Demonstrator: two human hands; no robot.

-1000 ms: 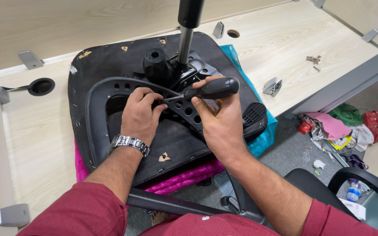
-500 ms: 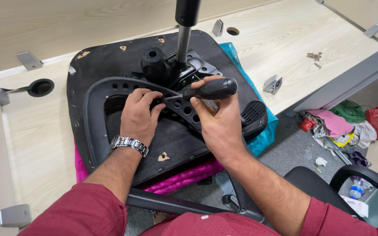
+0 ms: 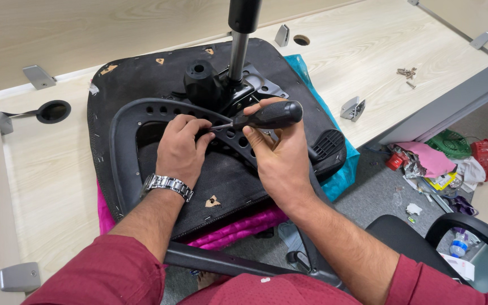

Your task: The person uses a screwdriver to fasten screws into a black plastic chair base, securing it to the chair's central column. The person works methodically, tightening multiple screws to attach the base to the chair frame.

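Observation:
An upturned black chair seat [image 3: 120, 85] lies on a light wooden desk [image 3: 368, 45], its gas-lift column [image 3: 238, 45] pointing up. A black plastic armrest bracket [image 3: 121, 152] with a row of holes curves across the seat's underside. My right hand [image 3: 275, 155] grips a black-handled screwdriver [image 3: 269, 114], whose tip points left at the bracket. My left hand [image 3: 181, 148], with a metal watch at the wrist, rests on the bracket right at the tip. The fingers hide whatever is under the tip.
Pink and teal cloth [image 3: 238, 231] sticks out from under the seat. Loose screws [image 3: 406, 72] and a metal bracket [image 3: 352, 107] lie on the desk at right. A cable hole [image 3: 53, 111] is at left. Litter [image 3: 430, 164] covers the floor beside another black chair [image 3: 464, 231].
Both hands have stayed at the bracket with the screwdriver; only a slight shift of the view shows.

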